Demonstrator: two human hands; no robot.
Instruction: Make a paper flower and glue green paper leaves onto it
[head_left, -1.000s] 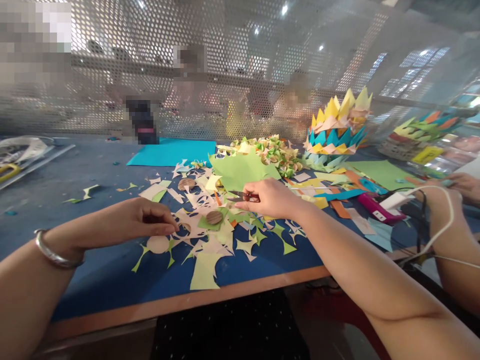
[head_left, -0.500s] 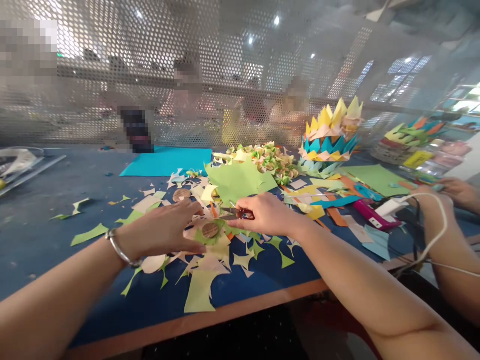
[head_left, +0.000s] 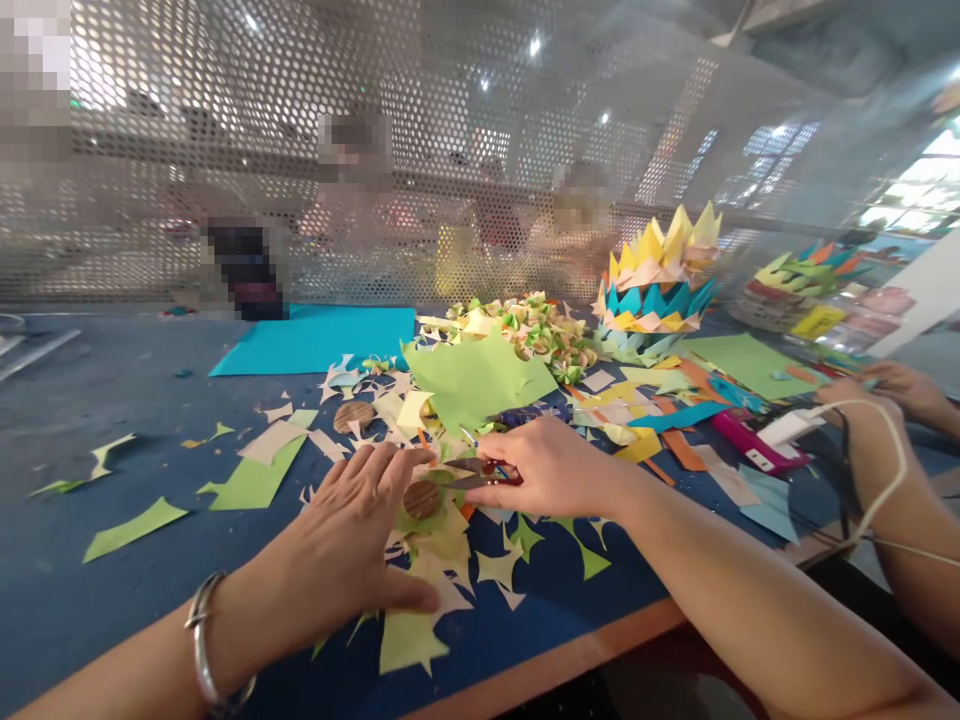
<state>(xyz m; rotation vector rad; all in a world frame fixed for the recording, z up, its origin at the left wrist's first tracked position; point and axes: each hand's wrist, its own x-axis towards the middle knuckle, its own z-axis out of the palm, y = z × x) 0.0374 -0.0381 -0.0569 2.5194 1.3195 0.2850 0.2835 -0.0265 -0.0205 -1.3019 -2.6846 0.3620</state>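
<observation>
My right hand (head_left: 544, 465) is closed around the handles of a pair of scissors (head_left: 466, 466). Their blades point left and stand slightly apart. My left hand (head_left: 356, 525) hovers palm down over the paper scraps, thumb away from the fingers, with nothing seen in its grasp. Between the hands lies a round wooden disc (head_left: 421, 498) on pale green paper. A second wooden disc (head_left: 353, 417) rests among scraps beyond my left hand. Just past the scissors is a large green sheet (head_left: 480, 380) with scalloped cut edges.
Small folded paper pieces (head_left: 536, 325) are heaped behind the green sheet. To their right stands a layered paper model (head_left: 660, 285) with pointed tiers. A blue sheet (head_left: 322, 340) lies at back left. At right are a magenta power block (head_left: 757, 445), white cable, and another person's hands (head_left: 862, 405).
My left hand has come nearer the table's front edge and its fingers have spread. The scissor blades now show more clearly in my right hand. The whole view has shifted slightly.
</observation>
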